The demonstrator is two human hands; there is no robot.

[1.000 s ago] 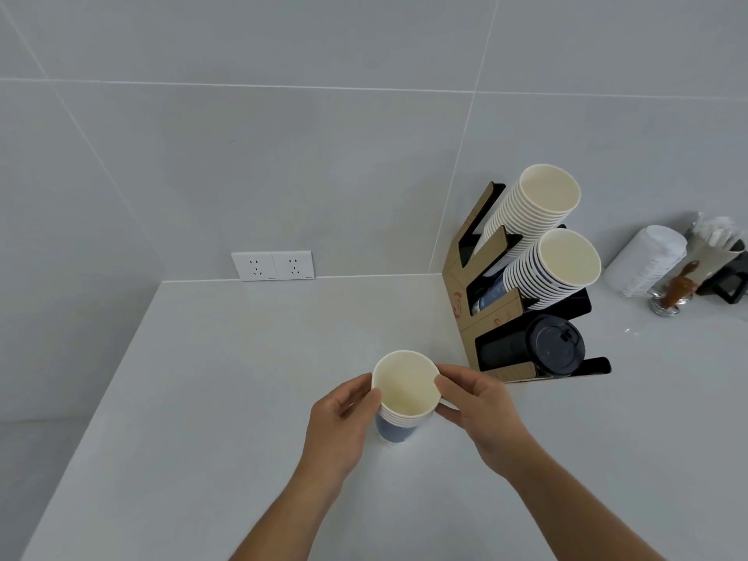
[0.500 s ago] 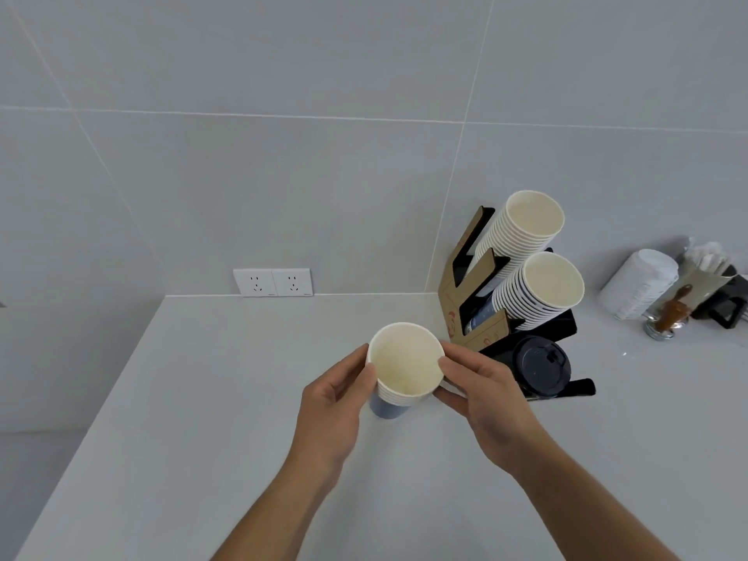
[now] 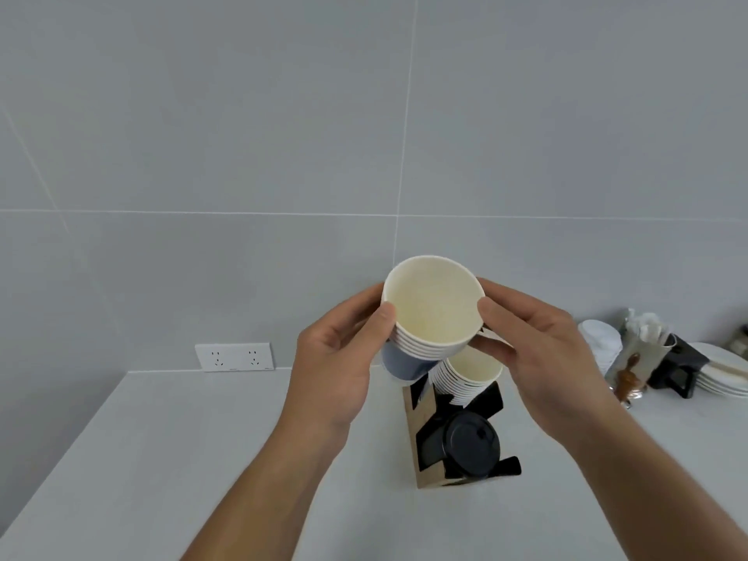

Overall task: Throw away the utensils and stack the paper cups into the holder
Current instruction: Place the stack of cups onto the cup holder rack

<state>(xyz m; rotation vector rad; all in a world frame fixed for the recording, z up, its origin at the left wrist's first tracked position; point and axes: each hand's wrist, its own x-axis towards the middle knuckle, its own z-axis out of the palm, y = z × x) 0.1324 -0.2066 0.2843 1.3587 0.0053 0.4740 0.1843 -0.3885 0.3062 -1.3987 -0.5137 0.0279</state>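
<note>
I hold a short stack of nested paper cups (image 3: pixel 431 313), white inside with a blue outer wall, up in the air in front of the wall. My left hand (image 3: pixel 336 362) grips its left side and my right hand (image 3: pixel 538 350) grips its right rim. Directly below and behind stands the cardboard and black cup holder (image 3: pixel 423 459). One slanted row of white cups (image 3: pixel 465 378) shows in it under my stack; the upper row is hidden behind the held cups. A stack of black lids (image 3: pixel 469 443) fills the holder's lowest slot.
The holder stands on a white counter (image 3: pixel 202 459) that meets a grey tiled wall with a double socket (image 3: pixel 234 357). At the right are a sleeve of white lids (image 3: pixel 601 346), a container of stirrers and packets (image 3: pixel 643 342) and stacked white plates (image 3: pixel 724 378).
Both hands have lifted the cup stack off the counter and carried it up and right, over the holder. The camera has come closer and now looks more steeply at the holder.
</note>
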